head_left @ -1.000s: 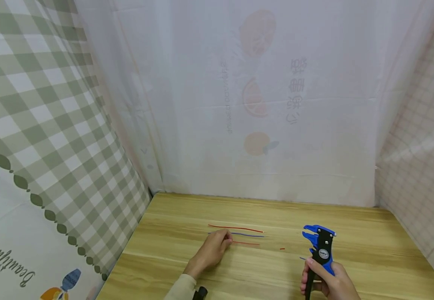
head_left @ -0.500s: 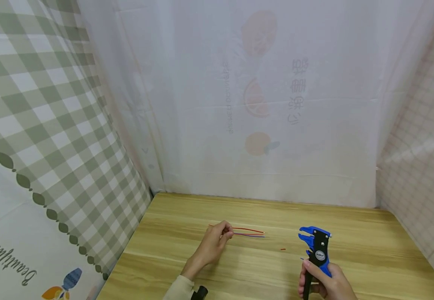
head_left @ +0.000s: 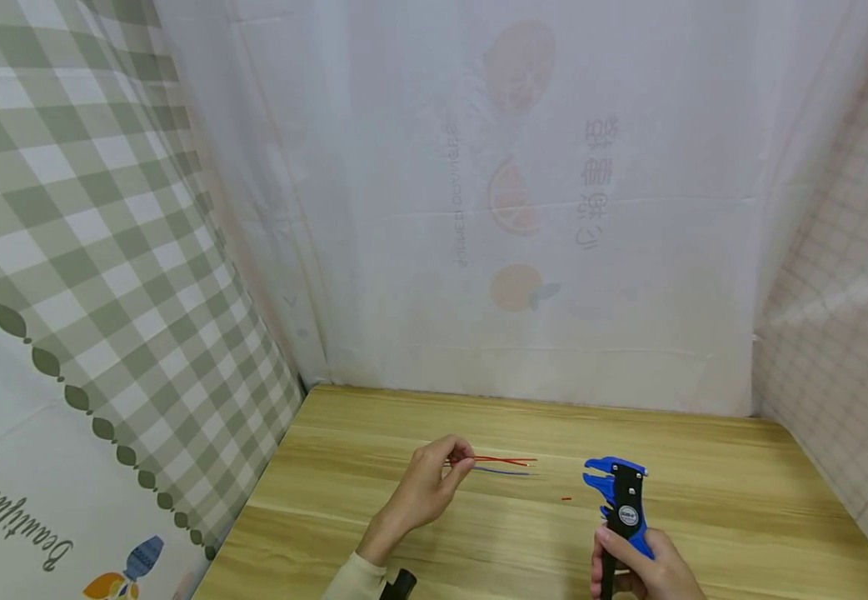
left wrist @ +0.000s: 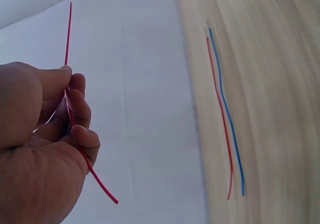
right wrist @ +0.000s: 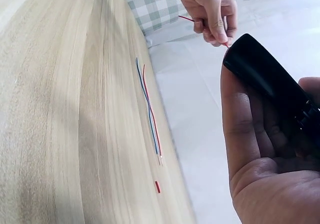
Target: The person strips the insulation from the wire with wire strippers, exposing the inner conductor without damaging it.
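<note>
My left hand (head_left: 428, 487) pinches a thin red wire (left wrist: 68, 34) between thumb and fingertips, raised above the table. Its two ends stick out on either side of the hand in the left wrist view. In my right hand (head_left: 651, 567) is a blue and black wire stripper (head_left: 624, 504), gripped by its handles, with its jaws spread and pointing left in the head view. A second red wire (left wrist: 223, 115) and a blue wire (left wrist: 234, 139) lie side by side on the table. One end of the red one shows bare metal.
A short red scrap of insulation (head_left: 566, 498) lies on the wooden table (head_left: 524, 550) between the hands. White cloth (head_left: 404, 292) hangs behind the table's far edge, and a green checked cloth (head_left: 142, 208) hangs at the left.
My left hand has picked up the nearest red wire from the table and lifted it, moving slightly forward and right. My right hand has shifted a little left with the wire stripper.
</note>
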Demonstrator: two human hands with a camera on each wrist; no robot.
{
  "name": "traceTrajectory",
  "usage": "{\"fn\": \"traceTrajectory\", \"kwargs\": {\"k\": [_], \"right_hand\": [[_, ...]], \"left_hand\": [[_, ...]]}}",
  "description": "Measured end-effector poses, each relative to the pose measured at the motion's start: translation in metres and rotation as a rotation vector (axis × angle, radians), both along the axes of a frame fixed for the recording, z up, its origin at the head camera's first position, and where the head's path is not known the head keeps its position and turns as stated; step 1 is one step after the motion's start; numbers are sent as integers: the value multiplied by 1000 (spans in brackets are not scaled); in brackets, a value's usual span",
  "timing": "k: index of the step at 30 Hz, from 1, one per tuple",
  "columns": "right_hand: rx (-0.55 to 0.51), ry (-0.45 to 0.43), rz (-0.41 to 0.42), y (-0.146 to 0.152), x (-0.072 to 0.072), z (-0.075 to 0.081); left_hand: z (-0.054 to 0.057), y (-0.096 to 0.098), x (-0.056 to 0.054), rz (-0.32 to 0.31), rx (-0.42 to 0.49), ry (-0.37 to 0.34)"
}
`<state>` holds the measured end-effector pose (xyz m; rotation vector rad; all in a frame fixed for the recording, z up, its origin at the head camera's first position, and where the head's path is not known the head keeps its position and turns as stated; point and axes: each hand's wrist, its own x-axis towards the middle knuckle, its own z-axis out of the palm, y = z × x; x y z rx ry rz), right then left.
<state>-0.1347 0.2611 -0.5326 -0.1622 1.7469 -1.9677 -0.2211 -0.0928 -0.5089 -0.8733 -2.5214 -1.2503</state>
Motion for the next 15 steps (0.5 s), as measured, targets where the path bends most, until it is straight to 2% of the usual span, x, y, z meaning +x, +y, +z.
{"fn": "traceTrajectory", "kwargs": {"k": [9,15], "right_hand": [[-22,-3,43,-6,0,1],[-32,6,50,-10,1,2]], "left_hand": [[16,3,9,-18,23,104],[22,6,13,-32,31,170]]}}
